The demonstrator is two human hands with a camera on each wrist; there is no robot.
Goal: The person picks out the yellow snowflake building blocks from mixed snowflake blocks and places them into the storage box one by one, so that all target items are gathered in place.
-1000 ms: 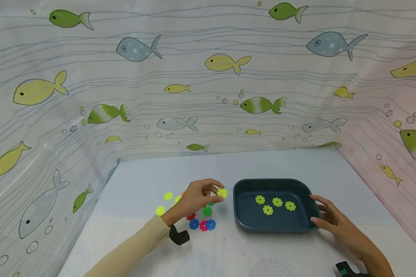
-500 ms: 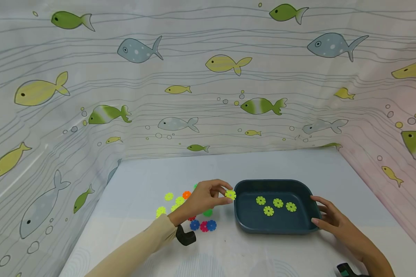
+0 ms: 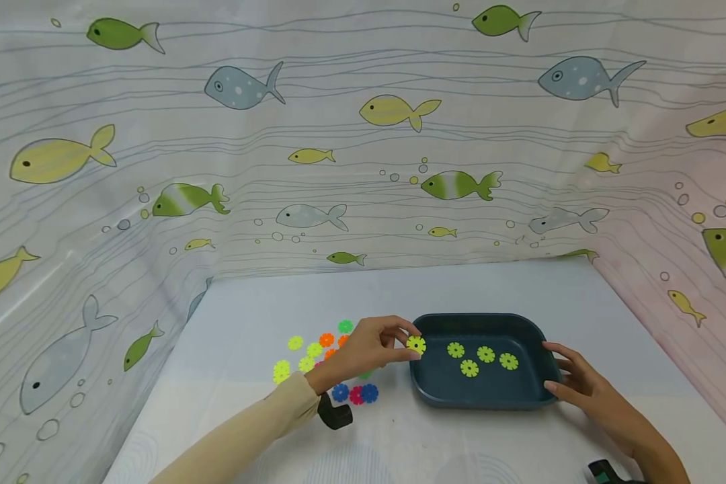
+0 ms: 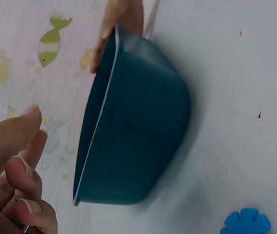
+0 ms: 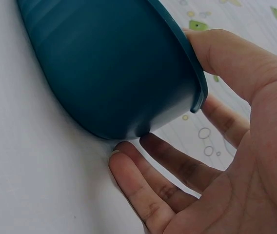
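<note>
In the head view my left hand (image 3: 372,346) pinches a yellow notched interlocking disc (image 3: 416,345) between thumb and fingers, over the left rim of a dark teal plastic basin (image 3: 484,396). The left wrist view shows the hand's curled fingers beside the basin (image 4: 133,126); the disc is mostly hidden there. My right hand (image 3: 581,383) holds the basin's right end. In the right wrist view its thumb (image 5: 236,58) lies at the rim and other fingers reach around and below the outer wall. Several yellow discs (image 3: 469,368) lie flat inside the basin.
Left of the basin, a loose group of discs lies on the white table (image 3: 393,450): yellow (image 3: 281,372), orange (image 3: 326,340), green (image 3: 345,327), blue (image 3: 370,393) and pink. My left forearm partly covers them. A fish-print curtain (image 3: 363,188) encloses the table's back and sides.
My left hand has moved right with the yellow disc, from beside the basin to over its left rim, uncovering more orange and green discs. My right hand has stayed on the basin.
</note>
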